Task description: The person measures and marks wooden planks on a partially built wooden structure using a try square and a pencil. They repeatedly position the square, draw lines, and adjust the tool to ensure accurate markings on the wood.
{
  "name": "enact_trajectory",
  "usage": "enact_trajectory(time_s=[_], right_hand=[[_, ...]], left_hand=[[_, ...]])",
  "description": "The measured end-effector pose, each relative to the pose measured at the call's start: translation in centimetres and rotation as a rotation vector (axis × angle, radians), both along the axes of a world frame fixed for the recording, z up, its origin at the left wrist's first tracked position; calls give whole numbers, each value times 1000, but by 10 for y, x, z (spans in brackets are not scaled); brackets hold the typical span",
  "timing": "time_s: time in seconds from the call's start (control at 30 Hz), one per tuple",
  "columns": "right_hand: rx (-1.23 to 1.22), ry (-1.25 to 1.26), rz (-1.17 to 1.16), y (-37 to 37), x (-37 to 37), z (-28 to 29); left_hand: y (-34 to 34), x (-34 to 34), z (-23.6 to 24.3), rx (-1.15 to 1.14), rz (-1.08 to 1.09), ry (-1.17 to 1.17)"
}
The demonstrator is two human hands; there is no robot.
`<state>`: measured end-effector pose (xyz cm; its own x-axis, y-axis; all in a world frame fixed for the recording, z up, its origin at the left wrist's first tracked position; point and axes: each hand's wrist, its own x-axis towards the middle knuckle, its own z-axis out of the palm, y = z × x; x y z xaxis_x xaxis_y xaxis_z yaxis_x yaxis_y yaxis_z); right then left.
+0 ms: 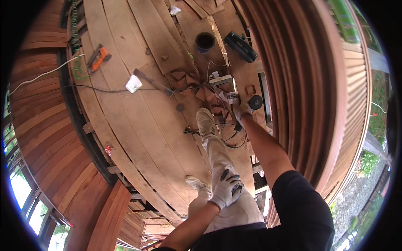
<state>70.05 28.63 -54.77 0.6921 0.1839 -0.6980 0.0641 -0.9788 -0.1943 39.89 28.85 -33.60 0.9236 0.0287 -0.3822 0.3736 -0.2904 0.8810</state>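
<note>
My left hand (227,190), in a white glove with dark patches, rests on my leg in pale trousers (220,161). Its fingers lie spread over the cloth and hold nothing. My right arm reaches down to the plank floor, where my right hand (243,112) is low among wood offcuts. Its fingers are too small and covered to make out. Close to it are a pale object with dark lettering (229,98) and a black round object (255,102). Small reddish wooden triangles (205,93) lie scattered just beyond. A black cable (233,144) loops beside my foot.
An orange-and-black tool (99,58) lies far left near a coiled green hose (78,67). Farther off are a dark bucket (205,42) and a black cylindrical device (240,47). A white packet (133,84) lies mid-floor. Stacked boards (293,96) wall the right; gaps open between planks.
</note>
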Motion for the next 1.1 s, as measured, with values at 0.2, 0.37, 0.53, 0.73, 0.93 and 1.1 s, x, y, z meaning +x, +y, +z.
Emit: enact_trajectory(time_s=[0.2,0.37,0.53,0.73,0.93,1.1], right_hand=[[-83,-267,0,81,160,-115],[-148,-436,-100,76,222,-163],[-179,-354,-120,89,233,-167],[-161,-319,-173,90,238,-169],[-111,-345,-210,91,236,-161],[217,-512,-420,72,164,-141]], left_hand=[[36,40,-14,-172,118,-15],[45,56,-15,-253,163,28],[51,70,-13,-249,189,57],[58,78,-10,-229,169,81],[59,82,-9,-235,171,75],[53,78,-9,-257,147,94]])
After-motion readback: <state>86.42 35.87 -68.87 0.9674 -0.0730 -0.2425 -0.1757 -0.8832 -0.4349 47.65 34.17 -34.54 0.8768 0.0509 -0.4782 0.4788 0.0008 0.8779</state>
